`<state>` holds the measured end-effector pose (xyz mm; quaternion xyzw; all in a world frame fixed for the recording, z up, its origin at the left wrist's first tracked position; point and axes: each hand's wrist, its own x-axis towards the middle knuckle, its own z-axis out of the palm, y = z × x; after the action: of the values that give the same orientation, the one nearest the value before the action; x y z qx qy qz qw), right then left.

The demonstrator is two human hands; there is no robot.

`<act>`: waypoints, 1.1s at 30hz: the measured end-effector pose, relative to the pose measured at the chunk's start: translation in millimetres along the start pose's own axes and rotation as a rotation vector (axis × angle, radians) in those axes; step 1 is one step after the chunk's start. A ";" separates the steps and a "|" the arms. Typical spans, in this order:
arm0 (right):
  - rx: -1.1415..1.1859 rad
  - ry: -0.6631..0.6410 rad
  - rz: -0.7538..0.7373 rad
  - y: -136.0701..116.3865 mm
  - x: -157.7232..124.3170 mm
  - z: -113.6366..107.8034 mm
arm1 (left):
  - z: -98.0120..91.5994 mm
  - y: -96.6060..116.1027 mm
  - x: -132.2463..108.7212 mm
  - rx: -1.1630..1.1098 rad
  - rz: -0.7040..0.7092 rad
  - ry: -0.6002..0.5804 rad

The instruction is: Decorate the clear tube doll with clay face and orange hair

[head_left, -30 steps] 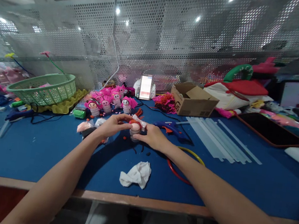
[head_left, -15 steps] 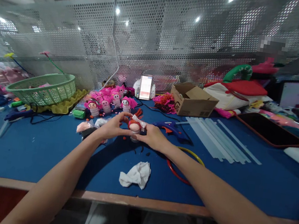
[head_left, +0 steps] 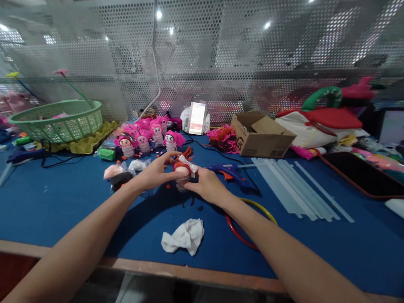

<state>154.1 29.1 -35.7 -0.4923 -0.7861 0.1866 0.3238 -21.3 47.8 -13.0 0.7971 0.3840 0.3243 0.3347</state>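
Observation:
Between my two hands stands a small doll [head_left: 181, 183] with a pale round head and red hair, over the middle of the blue table. My left hand [head_left: 159, 169] grips it from the left, its thumb pressed across the face. My right hand [head_left: 206, 185] is closed on its other side, thumb low on the body. A small white piece [head_left: 188, 162] sticks up at the top of the head by my right fingers. My fingers hide much of the body. A crumpled white tissue [head_left: 185, 236] lies nearer the table edge.
Pink-haired dolls [head_left: 142, 142] stand behind my left hand, near a green basket [head_left: 58, 120]. A blue glue gun [head_left: 234, 175], clear glue sticks [head_left: 291, 190], a cardboard box [head_left: 262, 138] and a phone [head_left: 365, 173] are on the right. Red and yellow tubing [head_left: 238, 228] lies under my right forearm.
My left thumb has moved up from the doll's lower side onto its face. The doll and my right hand stay in nearly the same place.

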 end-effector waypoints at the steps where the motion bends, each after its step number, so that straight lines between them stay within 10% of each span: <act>1: 0.004 0.000 -0.002 -0.4 -0.1 -0.2 | 0.3 -0.5 0.4 -0.001 0.000 0.003; 33: -0.045 -0.021 0.026 -0.7 1.2 -1.0 | 9.6 -2.9 1.3 0.176 -0.025 0.072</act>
<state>154.0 29.8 -34.1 -0.5077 -0.7869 0.1783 0.3021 -14.4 47.6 -20.3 0.8063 0.4327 0.3138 0.2533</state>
